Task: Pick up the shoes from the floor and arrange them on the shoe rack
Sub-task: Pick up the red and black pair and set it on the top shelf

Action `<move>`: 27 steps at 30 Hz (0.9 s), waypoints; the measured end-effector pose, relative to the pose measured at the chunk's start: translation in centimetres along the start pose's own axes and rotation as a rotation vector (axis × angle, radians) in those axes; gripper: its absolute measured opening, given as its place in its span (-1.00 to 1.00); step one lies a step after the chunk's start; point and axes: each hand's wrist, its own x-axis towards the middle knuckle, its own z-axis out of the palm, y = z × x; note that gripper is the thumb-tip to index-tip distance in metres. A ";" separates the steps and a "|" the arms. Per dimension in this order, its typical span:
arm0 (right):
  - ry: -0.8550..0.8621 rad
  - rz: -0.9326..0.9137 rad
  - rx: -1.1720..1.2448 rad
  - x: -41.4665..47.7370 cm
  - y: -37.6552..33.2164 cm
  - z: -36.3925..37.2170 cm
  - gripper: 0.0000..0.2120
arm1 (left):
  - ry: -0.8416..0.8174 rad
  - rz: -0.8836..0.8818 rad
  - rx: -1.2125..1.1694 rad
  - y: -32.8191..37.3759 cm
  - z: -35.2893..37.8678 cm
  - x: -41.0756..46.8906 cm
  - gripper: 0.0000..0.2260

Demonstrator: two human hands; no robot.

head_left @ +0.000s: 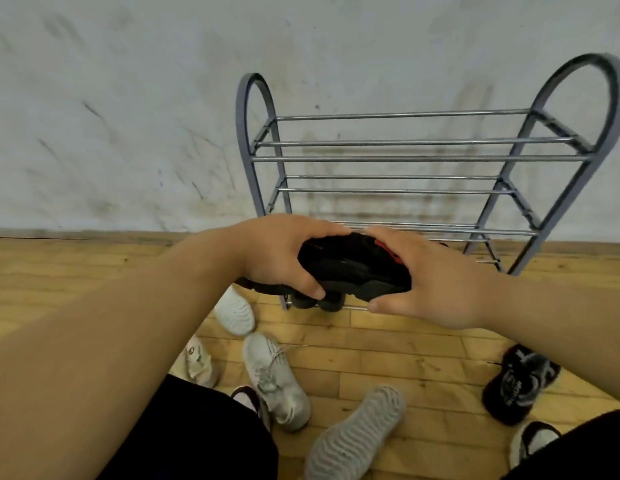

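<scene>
Black shoe (353, 268) gripped by left hand (277, 258) and right hand (429, 282), fingers (322, 230) curled round it, before shoe rack (422, 157) bottom tier. Possibly dark shoe (315, 302) already there; white sneaker (274, 379), black sneaker (519, 382) left on floor (405, 344).

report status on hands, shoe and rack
Holding black shoe, left hand and right hand. Shoe in front of rack, low. Loose white sneaker on floor below.

Left hand (277, 258), right hand (436, 282) (both curled)
</scene>
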 end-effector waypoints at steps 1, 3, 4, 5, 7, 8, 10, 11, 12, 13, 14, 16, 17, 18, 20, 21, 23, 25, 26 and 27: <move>0.021 -0.023 -0.009 0.6 -0.1 0.5 -0.08 | -0.002 -0.006 -0.003 -0.5 -0.2 -0.2 -0.10; 0.040 -0.045 -0.031 1.6 -0.6 1.2 -0.10 | -0.002 -0.018 -0.033 -1.6 -0.8 -0.7 -0.12; 0.040 -0.043 -0.038 2.1 -1.0 1.2 -0.11 | -0.001 -0.018 -0.052 -2.1 -1.1 -1.0 -0.14; 0.034 -0.040 -0.037 2.6 -1.5 1.2 -0.12 | 0.004 -0.021 -0.069 -2.6 -1.6 -1.4 -0.17; 0.018 -0.052 -0.039 3.9 -2.9 0.8 -0.13 | 0.011 -0.053 -0.094 -3.6 -2.9 -2.5 -0.19; 0.019 -0.070 -0.038 4.9 -3.9 0.5 -0.13 | 0.022 -0.076 -0.089 -4.1 -3.7 -3.1 -0.20; 0.023 -0.128 -0.031 7.6 -6.7 0.2 -0.13 | 0.084 -0.128 -0.076 -5.6 -5.4 -5.5 -0.19; 0.018 -0.170 -0.033 9.3 -8.5 0.2 -0.14 | 0.128 -0.153 -0.092 -6.8 -6.0 -7.1 -0.19; 0.005 -0.217 -0.049 11.1 -10.4 0.3 -0.14 | 0.176 -0.183 -0.119 -8.1 -6.4 -9.1 -0.19; -0.022 -0.259 -0.079 13.1 -12.5 0.8 -0.11 | 0.225 -0.224 -0.140 -9.6 -6.2 -11.4 -0.19; -0.063 -0.299 -0.116 14.9 -14.6 1.6 -0.06 | 0.269 -0.280 -0.152 -11.1 -5.7 -13.8 -0.17; -0.185 -0.373 -0.171 18.0 -18.9 3.9 0.01 | 0.342 -0.409 -0.211 -14.1 -3.5 -18.7 -0.16; -0.251 -0.406 -0.190 19.2 -21.0 5.4 0.01 | 0.371 -0.459 -0.266 -15.3 -2.0 -21.0 -0.16; -0.318 -0.433 -0.216 20.2 -22.9 7.2 0.00 | 0.394 -0.510 -0.319 -16.5 -0.3 -23.2 -0.16; -0.424 -0.490 -0.298 21.5 -26.3 11.3 -0.05 | 0.425 -0.600 -0.400 -18.4 3.0 -26.9 -0.19; -0.463 -0.517 -0.337 21.8 -27.5 13.3 -0.08 | 0.436 -0.641 -0.430 -19.0 4.8 -28.4 -0.20; -0.527 -0.560 -0.383 21.5 -28.9 17.8 -0.16 | 0.440 -0.710 -0.471 -19.9 8.3 -31.0 -0.21; -0.573 -0.578 -0.420 20.5 -29.0 22.2 -0.18 | 0.409 -0.776 -0.516 -20.3 12.1 -32.8 -0.21; -0.604 -0.571 -0.432 19.6 -28.7 24.2 -0.18 | 0.379 -0.801 -0.535 -20.5 14.2 -33.5 -0.19; -0.645 -0.563 -0.448 18.7 -28.6 26.0 -0.20 | 0.346 -0.820 -0.548 -20.4 16.1 -33.9 -0.16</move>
